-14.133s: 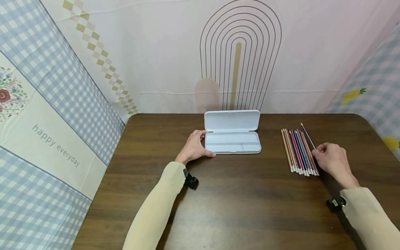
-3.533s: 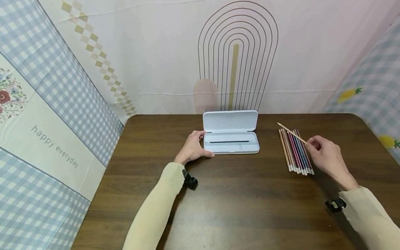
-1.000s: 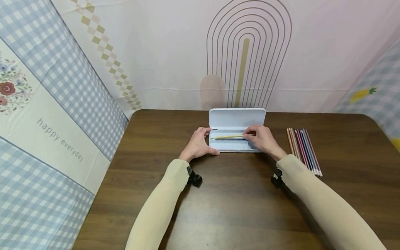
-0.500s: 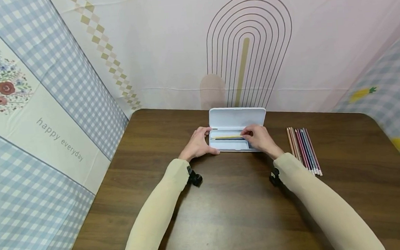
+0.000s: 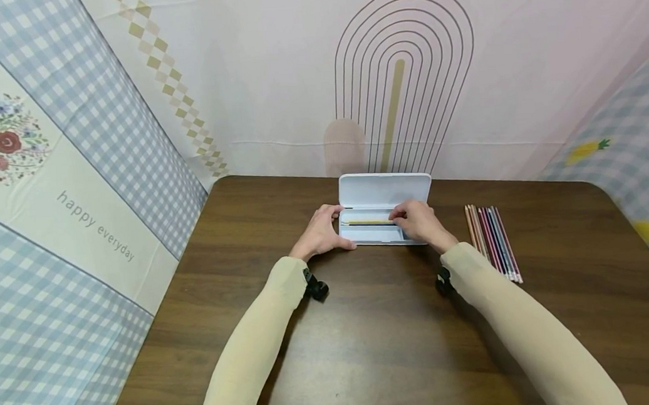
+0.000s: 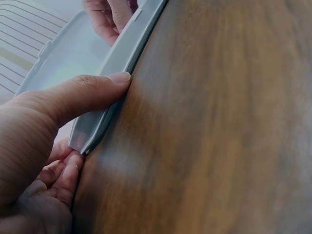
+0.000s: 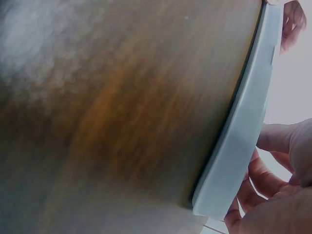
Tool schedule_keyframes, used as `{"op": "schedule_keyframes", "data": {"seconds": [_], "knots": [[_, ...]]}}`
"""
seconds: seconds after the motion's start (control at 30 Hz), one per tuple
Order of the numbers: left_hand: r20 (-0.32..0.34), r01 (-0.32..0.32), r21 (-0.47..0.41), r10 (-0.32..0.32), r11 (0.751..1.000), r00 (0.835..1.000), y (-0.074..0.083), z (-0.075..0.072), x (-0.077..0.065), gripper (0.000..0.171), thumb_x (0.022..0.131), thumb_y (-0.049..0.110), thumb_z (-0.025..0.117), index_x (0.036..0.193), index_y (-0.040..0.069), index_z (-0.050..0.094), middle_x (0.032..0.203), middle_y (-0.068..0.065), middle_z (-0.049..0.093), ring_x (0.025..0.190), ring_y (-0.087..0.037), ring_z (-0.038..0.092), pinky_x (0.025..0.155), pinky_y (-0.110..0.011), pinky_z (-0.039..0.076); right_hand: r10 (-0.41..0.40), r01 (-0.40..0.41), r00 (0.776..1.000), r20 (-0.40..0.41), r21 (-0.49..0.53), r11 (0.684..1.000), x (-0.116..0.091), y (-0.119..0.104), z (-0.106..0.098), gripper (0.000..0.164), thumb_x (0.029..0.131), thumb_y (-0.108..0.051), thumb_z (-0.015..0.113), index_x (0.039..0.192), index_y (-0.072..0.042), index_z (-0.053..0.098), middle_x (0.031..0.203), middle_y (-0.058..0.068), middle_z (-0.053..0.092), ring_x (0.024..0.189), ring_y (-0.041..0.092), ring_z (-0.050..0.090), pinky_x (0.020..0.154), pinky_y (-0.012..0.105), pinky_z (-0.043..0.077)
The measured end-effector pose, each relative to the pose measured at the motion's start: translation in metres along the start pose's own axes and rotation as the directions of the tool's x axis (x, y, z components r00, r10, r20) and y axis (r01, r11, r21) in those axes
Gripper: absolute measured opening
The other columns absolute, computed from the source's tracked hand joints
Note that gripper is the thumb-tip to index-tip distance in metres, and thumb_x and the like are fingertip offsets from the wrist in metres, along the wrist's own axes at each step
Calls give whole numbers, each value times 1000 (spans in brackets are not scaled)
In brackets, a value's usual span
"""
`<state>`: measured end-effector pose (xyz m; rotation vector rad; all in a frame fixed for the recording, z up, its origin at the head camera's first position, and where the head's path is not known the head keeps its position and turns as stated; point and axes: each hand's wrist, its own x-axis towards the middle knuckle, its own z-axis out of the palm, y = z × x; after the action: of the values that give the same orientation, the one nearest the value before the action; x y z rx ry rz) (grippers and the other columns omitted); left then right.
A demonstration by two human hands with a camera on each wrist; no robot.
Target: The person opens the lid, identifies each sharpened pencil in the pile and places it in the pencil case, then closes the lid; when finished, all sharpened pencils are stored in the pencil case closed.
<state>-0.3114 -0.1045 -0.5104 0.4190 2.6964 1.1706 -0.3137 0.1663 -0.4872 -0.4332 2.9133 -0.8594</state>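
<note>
A pale blue pencil case (image 5: 384,190) lies at the back of the table with its lid raised. My left hand (image 5: 321,233) grips its left end; in the left wrist view the thumb (image 6: 92,92) presses the front edge and the fingers curl round the corner. Inside the long back compartment lie a yellow pencil (image 5: 367,222) and a dark pencil (image 5: 362,225), side by side. The fingertips of my right hand (image 5: 421,222) pinch the yellow pencil's right end, low in the case. In the right wrist view, the case's front wall (image 7: 243,117) hides the pencils.
To the right of the case, several colored pencils (image 5: 491,238) lie in a row on the brown wooden table (image 5: 368,337), eraser ends toward me. A patterned cloth (image 5: 271,93) hangs behind the table's back edge.
Since the earliest frames, the dark and yellow pencils have come from the row into the case. Over the last second, my right hand has moved slightly left as the yellow pencil settled beside the dark one.
</note>
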Motion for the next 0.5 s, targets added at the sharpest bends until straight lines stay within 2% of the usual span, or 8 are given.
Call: {"op": "schedule_keyframes", "data": {"seconds": [0.27, 0.5], "knots": [[-2, -1, -5, 1, 1000, 1000, 1, 0, 0, 96, 75, 25, 101, 156, 7, 53, 154, -15, 53, 145, -32, 49, 126, -45, 44, 17, -17, 1000, -3, 1, 1000, 0, 0, 2, 23, 106, -5, 61, 116, 3, 81, 124, 24, 78, 110, 37, 66, 103, 59, 50], [-1, -1, -11, 1, 1000, 1000, 0, 0, 0, 96, 75, 24, 100, 156, 6, 52, 155, -15, 53, 145, -32, 49, 126, -46, 44, -20, 19, 999, -27, -34, 999, -2, -1, 4, 25, 105, -4, 59, 116, 4, 81, 124, 26, 78, 114, 42, 68, 105, 64, 50]]}}
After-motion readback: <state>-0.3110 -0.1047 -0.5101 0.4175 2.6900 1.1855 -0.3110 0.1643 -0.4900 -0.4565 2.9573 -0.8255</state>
